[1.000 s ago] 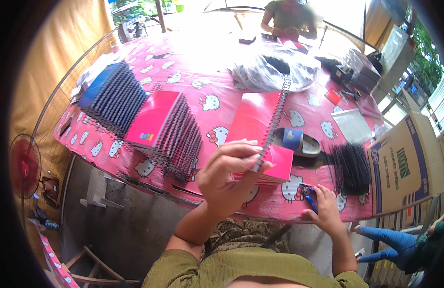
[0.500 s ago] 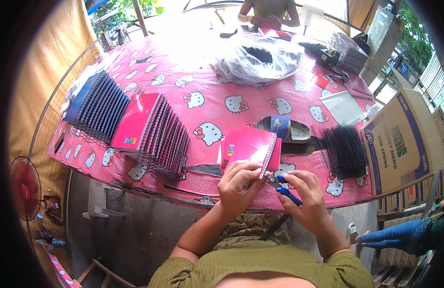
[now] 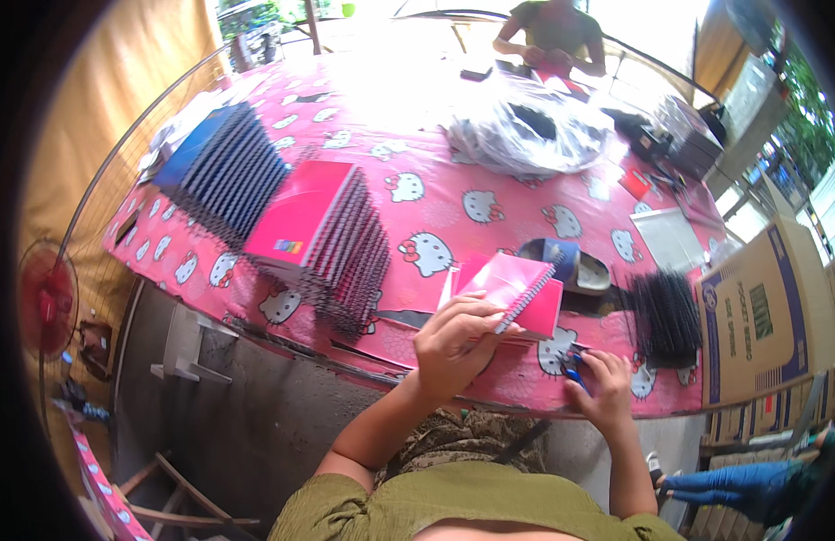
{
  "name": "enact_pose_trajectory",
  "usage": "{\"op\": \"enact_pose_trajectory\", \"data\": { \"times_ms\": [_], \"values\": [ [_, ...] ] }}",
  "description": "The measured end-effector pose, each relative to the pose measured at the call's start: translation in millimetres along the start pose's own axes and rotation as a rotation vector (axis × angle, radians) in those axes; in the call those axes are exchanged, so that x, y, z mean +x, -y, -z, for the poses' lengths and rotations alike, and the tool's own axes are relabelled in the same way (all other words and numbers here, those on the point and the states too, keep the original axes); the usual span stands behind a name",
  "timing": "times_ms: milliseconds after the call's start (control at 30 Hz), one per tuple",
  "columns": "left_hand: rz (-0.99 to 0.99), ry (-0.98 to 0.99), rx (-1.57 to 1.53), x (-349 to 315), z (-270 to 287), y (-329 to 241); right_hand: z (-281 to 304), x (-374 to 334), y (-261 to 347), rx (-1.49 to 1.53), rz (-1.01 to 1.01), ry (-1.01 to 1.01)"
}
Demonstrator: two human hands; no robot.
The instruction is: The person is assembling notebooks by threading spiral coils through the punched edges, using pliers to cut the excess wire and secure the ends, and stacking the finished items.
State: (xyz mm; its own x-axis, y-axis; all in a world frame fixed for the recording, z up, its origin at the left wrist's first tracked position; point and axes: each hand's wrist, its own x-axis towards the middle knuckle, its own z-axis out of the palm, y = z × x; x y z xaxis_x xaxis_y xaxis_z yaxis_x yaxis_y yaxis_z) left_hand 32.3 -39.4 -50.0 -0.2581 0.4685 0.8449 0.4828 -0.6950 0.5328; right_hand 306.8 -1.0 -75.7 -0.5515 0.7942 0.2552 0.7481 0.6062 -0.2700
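Observation:
My left hand (image 3: pixel 455 343) is closed on the near end of a pink spiral notebook (image 3: pixel 506 281), which is tilted with its black coil facing right. Beneath it lie other pink covers or notebooks (image 3: pixel 545 307) in a low pile. Farther right, my right hand (image 3: pixel 601 386) is closed round blue-handled pliers (image 3: pixel 573 371), low over the table's front edge and apart from the notebook. The jaws of the pliers are small and blurred.
Left of centre stand tall stacks of pink notebooks (image 3: pixel 320 225) and blue notebooks (image 3: pixel 221 171). A slipper (image 3: pixel 566 265), a heap of black coils (image 3: pixel 663 317) and a cardboard box (image 3: pixel 756 311) sit to the right. Opposite, beyond a plastic bag (image 3: pixel 530 131), a person (image 3: pixel 553 45) works.
My right hand has drawn the pliers away from the notebook's coil end, to the right and down. The notebook in my left hand has tilted. The whole view has shifted.

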Motion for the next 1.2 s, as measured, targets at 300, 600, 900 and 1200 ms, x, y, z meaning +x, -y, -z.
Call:
{"op": "enact_pose_trajectory", "data": {
  "times_ms": [300,600,900,1200],
  "values": [
    [0.002,0.101,0.265,46,31,-47,48,141,108,0.178,0.714,-0.242],
    [0.398,-0.622,0.061,68,167,38,-4,291,223,1.353,0.389,-0.009],
    [0.331,-0.652,0.473,68,151,46,-78,311,248,1.299,0.38,-0.175],
    [0.561,-0.733,-0.103,56,183,45,-59,239,267,1.336,0.158,-0.331]
  ]
}}
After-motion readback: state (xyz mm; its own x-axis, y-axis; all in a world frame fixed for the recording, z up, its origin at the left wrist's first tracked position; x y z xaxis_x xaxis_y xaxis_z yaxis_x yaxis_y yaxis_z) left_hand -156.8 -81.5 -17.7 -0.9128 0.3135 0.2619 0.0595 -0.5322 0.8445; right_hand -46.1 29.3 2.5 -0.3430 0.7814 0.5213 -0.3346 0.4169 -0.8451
